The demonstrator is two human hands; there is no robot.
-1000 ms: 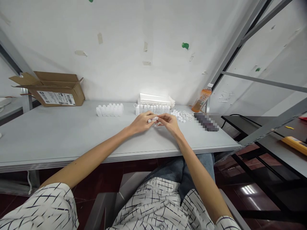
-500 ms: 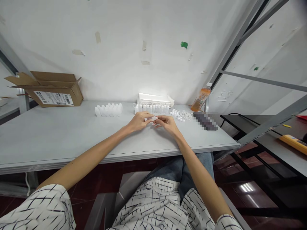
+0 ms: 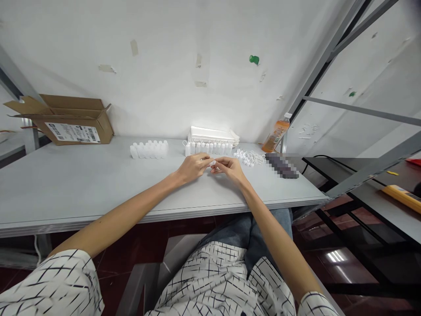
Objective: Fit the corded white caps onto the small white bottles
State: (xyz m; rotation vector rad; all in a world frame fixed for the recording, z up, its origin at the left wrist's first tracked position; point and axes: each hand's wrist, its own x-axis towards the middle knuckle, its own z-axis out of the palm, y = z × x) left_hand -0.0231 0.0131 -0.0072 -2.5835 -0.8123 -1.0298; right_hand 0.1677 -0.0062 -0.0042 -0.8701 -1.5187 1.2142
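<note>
My left hand (image 3: 194, 167) is closed around a small white plastic bottle, which its fingers mostly hide. My right hand (image 3: 229, 168) meets it fingertip to fingertip, pinching a small white cap (image 3: 212, 163) at the bottle's end. Both hands are just above the table. Behind them stands a row of small white capped bottles (image 3: 210, 148), the leftmost with a cord loop. Right of my right hand lie loose white caps (image 3: 245, 158) and a heap of white cords (image 3: 258, 158). To the left, a block of uncapped translucent bottles (image 3: 149, 150) stands on the table.
A stack of white trays or sheets (image 3: 213, 134) is against the wall. An open cardboard box (image 3: 75, 125) occupies the back left of the grey table (image 3: 82, 184). An orange drink bottle (image 3: 276, 135) leans at the back right, near a blurred dark object (image 3: 282, 166).
The fingers of my left hand have closed further over the small bottle, hiding more of it. Both hands stay at the same place, and the view has shifted slightly.
</note>
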